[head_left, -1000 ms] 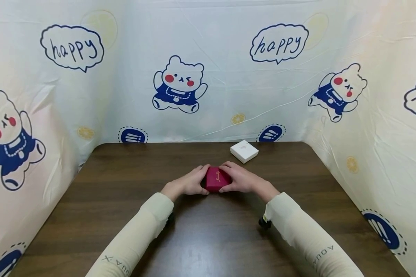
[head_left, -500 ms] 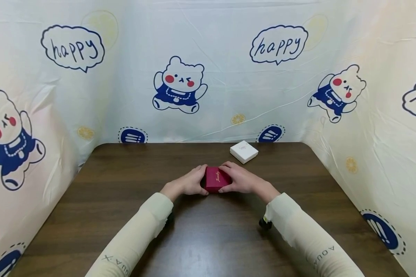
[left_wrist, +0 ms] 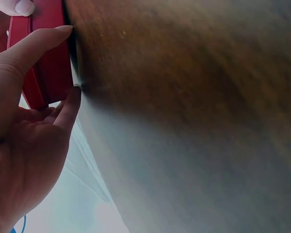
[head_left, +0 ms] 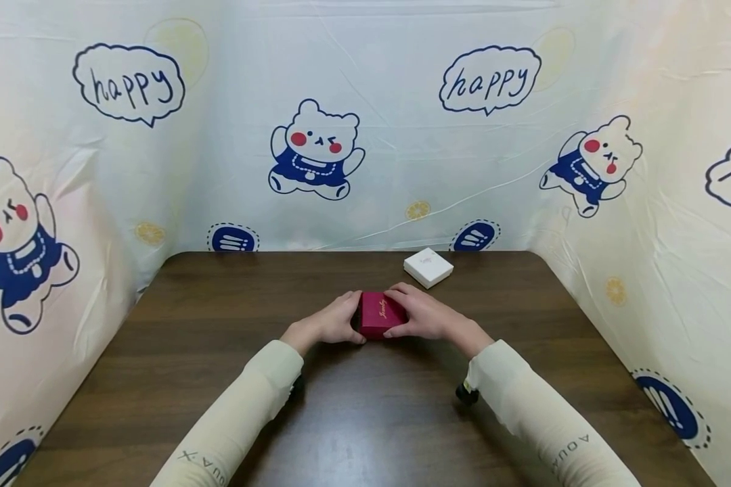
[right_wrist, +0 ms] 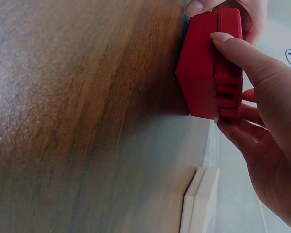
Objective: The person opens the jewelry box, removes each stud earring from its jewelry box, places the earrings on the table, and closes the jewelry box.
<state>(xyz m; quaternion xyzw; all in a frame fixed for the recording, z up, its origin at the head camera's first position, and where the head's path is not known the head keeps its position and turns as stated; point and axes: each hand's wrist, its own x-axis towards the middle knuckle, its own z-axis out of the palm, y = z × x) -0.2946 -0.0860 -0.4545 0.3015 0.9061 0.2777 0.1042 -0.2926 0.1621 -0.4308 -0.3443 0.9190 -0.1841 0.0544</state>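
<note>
A red jewelry box [head_left: 380, 316] with gold lettering on its lid sits at the middle of the table, between both hands. In the left wrist view, the left hand [head_left: 334, 321] lays its thumb across the near face of the box's base [left_wrist: 53, 73], low by the tabletop, with fingers at the side. From the right, the right hand [head_left: 426, 314] grips the lid [right_wrist: 229, 58], its thumb on the near face by the seam and other fingers on the far side. The lid looks seated on the base. The far-side fingertips are partly hidden.
A small white box [head_left: 428, 268] lies on the dark wooden table [head_left: 219, 379], behind the red box and to its right, near the back edge. Printed cloth [head_left: 402, 155] hangs behind the table and along both sides.
Both hands stay on the red box in nearly the same place. The left hand has shifted very slightly left; the box shows hardly any movement.
</note>
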